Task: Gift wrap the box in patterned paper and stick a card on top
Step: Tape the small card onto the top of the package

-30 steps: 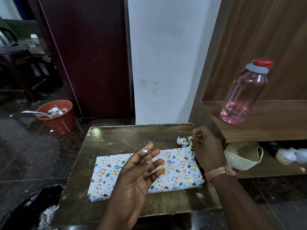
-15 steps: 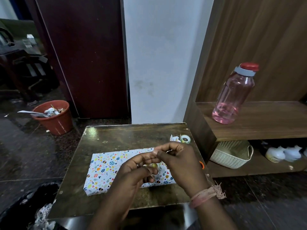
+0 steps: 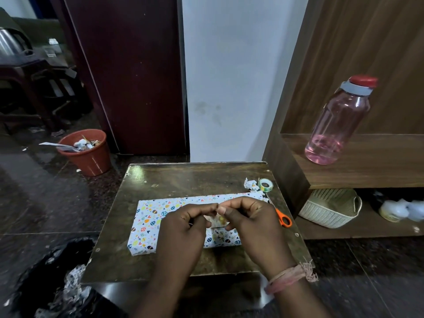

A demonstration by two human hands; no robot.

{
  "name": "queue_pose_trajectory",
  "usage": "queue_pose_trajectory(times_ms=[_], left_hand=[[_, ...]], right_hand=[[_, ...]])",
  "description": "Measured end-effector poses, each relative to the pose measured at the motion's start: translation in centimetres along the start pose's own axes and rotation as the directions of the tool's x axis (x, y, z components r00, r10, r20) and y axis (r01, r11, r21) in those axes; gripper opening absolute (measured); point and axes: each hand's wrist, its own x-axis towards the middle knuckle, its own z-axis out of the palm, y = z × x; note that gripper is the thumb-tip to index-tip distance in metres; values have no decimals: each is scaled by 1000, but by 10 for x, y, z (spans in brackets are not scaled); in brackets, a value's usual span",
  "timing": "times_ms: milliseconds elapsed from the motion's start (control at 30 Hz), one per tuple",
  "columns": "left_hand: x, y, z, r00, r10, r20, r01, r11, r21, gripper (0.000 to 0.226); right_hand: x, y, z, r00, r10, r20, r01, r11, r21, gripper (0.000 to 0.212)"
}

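Observation:
A flat box wrapped in white paper with coloured egg and heart prints [image 3: 149, 222] lies on the small dark table [image 3: 183, 177]. Above its middle, my left hand [image 3: 183, 230] and my right hand [image 3: 252, 221] meet, thumbs and forefingers pinching a small pale card or sticker with a yellow spot [image 3: 216, 221]. Most of that small piece is hidden by my fingers. A roll of tape [image 3: 265, 185] stands at the table's far right corner, beside a crumpled paper scrap [image 3: 250, 185].
Orange-handled scissors [image 3: 284, 219] lie on the table's right side. A wooden shelf to the right holds a pink bottle [image 3: 337, 125], with a white basket [image 3: 330, 208] below. An orange bin [image 3: 86, 152] stands on the floor at left, a black waste bag [image 3: 57, 278] at lower left.
My right hand came from the tape at the far right to meet my left hand over the box. Both now pinch the small piece together.

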Motion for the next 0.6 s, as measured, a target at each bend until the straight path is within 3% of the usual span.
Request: queue_pose_trajectory(times_ms=[100, 167, 300, 467, 600], left_hand=[[7, -8, -8, 985, -47, -168, 34, 996, -80, 38], [13, -14, -17, 972, -20, -235, 5, 998, -65, 37], [12, -19, -19, 985, 71, -158, -56, 994, 97, 41], [15, -31, -17, 980, 188, -69, -156, 931, 331, 35], [17, -35, -16, 984, 177, -14, -154, 889, 430, 28]], right_hand=[[5, 2, -9, 998, -5, -60, 3, 999, -36, 15], [9, 4, -16, 1000, -7, -7, 6, 988, -155, 15], [7, 9, -10, 980, -60, 188, 127, 922, -365, 19], [8, 10, -1, 950, -136, 280, 280, 767, -577, 19], [9, 10, -1, 927, -116, 356, 334, 683, -649, 19]])
